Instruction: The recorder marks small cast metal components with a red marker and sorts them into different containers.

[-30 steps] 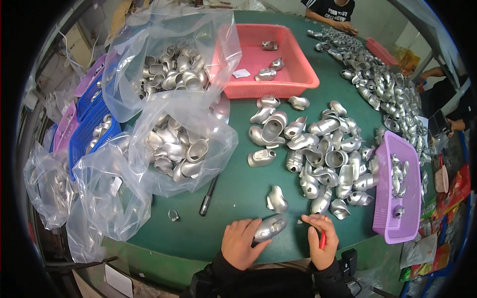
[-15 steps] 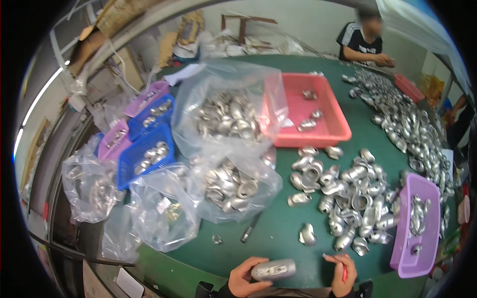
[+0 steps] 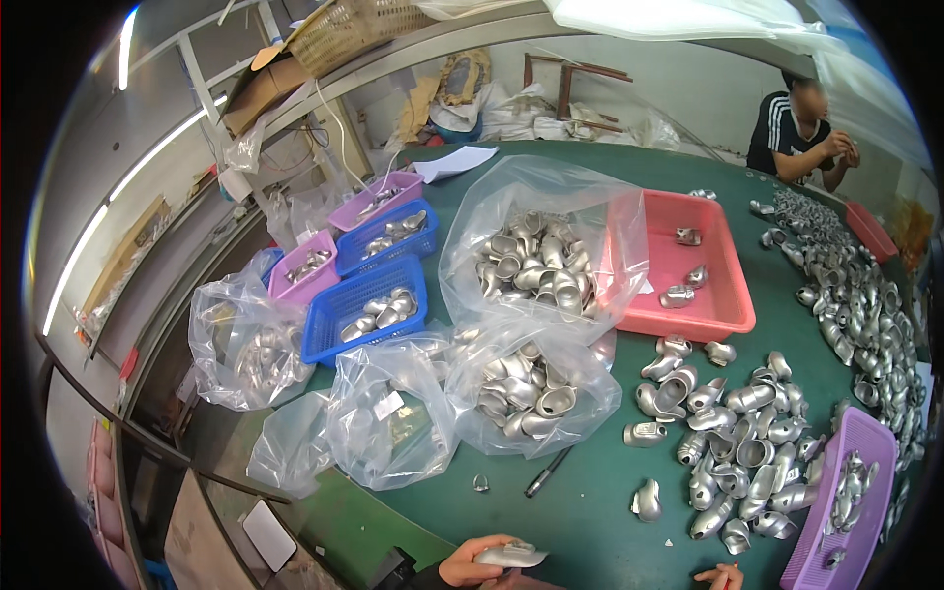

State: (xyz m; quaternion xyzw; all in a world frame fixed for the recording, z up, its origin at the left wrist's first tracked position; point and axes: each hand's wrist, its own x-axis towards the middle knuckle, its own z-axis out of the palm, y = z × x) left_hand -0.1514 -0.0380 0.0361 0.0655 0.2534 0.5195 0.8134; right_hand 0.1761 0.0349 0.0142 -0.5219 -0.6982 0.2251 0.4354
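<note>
A smooth, curved silver metal part [image 3: 511,557] is gripped in my left hand [image 3: 470,564] at the bottom of the view, its hollow shell tilted. My right hand [image 3: 721,578], cut off by the lower edge, has its fingers curled; a trace of red shows at them, from the slim red tool seen there in the earlier frame. Ahead of my right hand lie a loose pile of similar silver metal parts [image 3: 752,452] and one lone part [image 3: 646,501]. A black pen [image 3: 548,472] and a small metal ring [image 3: 481,483] rest beyond my left hand.
Clear plastic bags [image 3: 393,423] of metal parts cover the left half of the green table [image 3: 580,501]. Blue baskets [image 3: 320,346] stand behind. A red tray [image 3: 739,320] is at the back, a purple basket [image 3: 801,560] at right. Across the table sits another person [image 3: 801,133].
The view has swung left and up, so everything sits further right and lower. My left hand has turned the metal part to another angle. My right hand has slid mostly out of view.
</note>
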